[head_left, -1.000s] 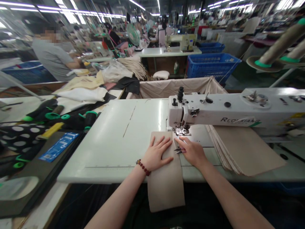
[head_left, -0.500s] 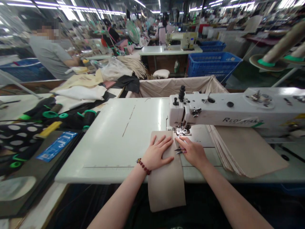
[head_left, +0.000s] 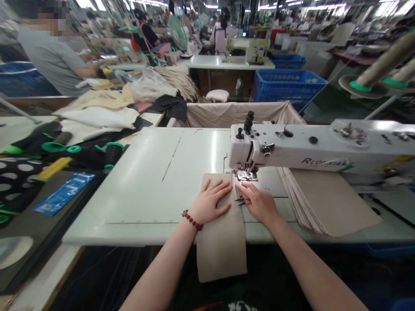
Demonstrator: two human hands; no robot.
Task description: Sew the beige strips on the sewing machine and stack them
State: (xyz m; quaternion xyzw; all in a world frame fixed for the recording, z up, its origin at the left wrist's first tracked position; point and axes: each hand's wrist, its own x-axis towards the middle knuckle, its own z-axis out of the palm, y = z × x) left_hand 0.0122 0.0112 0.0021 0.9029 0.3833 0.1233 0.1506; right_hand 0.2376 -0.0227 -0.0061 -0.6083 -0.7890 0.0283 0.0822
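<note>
A beige fabric strip (head_left: 222,242) lies on the white table (head_left: 155,185) and hangs over its front edge. Its far end sits under the presser foot (head_left: 245,175) of a white sewing machine (head_left: 317,149). My left hand (head_left: 209,201) rests flat on the strip with the fingers spread; a bead bracelet is on that wrist. My right hand (head_left: 257,201) presses the strip's right edge just in front of the foot, fingers closed around small metal thread snips (head_left: 241,200).
A stack of beige pieces (head_left: 327,201) lies under the machine arm on the right. Thread cones, a yellow tool and a blue packet (head_left: 63,192) crowd the left. A fabric-lined bin (head_left: 240,114) stands behind the table. A person in grey works at far left.
Both hands and the strip have stayed in place at the presser foot. Only the camera has shifted slightly, so the scene sits a little higher and further left.
</note>
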